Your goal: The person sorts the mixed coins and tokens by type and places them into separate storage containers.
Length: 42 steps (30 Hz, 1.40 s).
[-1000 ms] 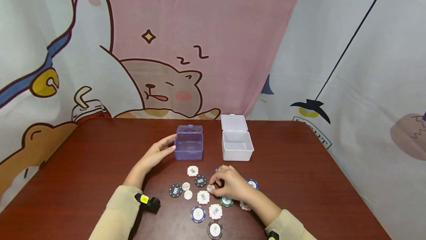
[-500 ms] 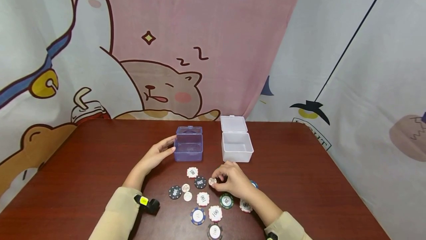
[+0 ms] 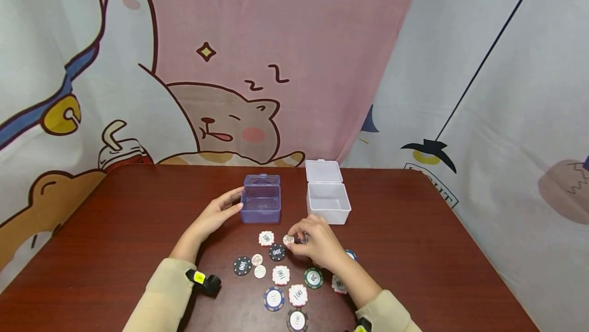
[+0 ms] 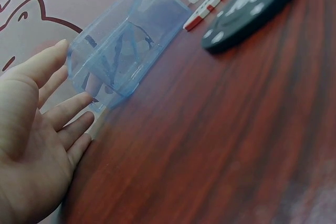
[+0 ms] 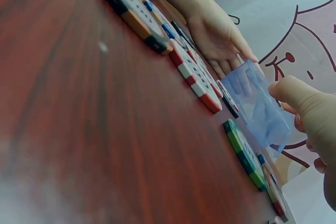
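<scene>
My left hand [image 3: 213, 218] touches the left side of a clear blue plastic box [image 3: 261, 216], its fingers nearly straight; the left wrist view shows the fingertips at the box's end. The box's lid is up. Between the thumb and fingers of my right hand [image 3: 320, 244] a small shiny coin [image 3: 288, 240] is pinched, just above the table. Two similar coins lie to the left, one of them a patterned coin [image 3: 257, 260]. Around them lie poker chips, among them a black chip [image 3: 277, 252], a red-and-white chip [image 3: 281, 275] and a green chip [image 3: 313, 278]. My right hand partly covers another chip.
A white plastic box [image 3: 329, 216] with its lid raised stands right of the blue box. Nearer the front edge are a blue chip [image 3: 274, 299] and several others on the brown table [image 3: 437, 260]. A cartoon-print curtain [image 3: 322, 56] hangs behind.
My right hand has lifted the coin from among the chips and carried it away from me, toward the boxes and slightly left. My left hand stays at the blue box.
</scene>
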Available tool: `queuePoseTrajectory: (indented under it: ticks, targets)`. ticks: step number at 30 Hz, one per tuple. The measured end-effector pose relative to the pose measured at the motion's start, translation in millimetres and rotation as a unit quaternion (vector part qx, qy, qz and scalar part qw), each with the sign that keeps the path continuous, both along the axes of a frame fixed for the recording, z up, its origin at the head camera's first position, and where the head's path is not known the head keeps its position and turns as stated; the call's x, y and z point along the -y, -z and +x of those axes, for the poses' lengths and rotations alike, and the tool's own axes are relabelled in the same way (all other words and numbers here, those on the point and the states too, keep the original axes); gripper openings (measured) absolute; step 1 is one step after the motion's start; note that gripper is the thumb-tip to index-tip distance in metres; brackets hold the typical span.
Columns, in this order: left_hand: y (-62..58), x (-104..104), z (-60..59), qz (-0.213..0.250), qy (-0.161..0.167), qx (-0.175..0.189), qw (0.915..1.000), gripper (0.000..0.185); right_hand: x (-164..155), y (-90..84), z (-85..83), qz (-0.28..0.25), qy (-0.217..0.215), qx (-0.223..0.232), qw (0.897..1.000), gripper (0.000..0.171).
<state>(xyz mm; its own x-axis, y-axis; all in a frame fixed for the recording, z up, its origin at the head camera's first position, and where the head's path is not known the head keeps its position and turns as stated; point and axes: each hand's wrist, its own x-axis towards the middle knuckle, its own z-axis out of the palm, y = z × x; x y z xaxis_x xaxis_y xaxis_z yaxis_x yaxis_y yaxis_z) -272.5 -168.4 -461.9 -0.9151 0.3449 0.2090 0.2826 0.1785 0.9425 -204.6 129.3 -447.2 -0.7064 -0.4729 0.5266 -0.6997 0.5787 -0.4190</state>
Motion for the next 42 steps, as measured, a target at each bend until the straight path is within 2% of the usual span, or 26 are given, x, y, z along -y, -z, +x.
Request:
queuePoseTrajectory:
  ticks: [7, 14, 26, 42]
  targets:
    - [0.8, 0, -1.0, -0.003, 0.001, -0.004, 1.0000, 0.053, 8, -5.0, -3.9, -0.003, 0.005, -0.002, 1.000, 0.018]
    - [1.6, 0, -1.6, -0.009, -0.001, -0.003, 1.0000, 0.052, 18, -13.8, -8.6, -0.023, 0.029, 0.016, 0.999, 0.018]
    - [2.2, 0, -1.9, -0.010, -0.002, -0.003, 0.9999, 0.050, 35, -20.9, -22.7, -0.055, 0.040, -0.003, 0.998, 0.016]
    - [1.6, 0, -2.7, -0.018, -0.007, 0.000, 0.9998, 0.052, 49, -25.6, -46.4, -0.048, 0.076, -0.011, 0.996, 0.018]
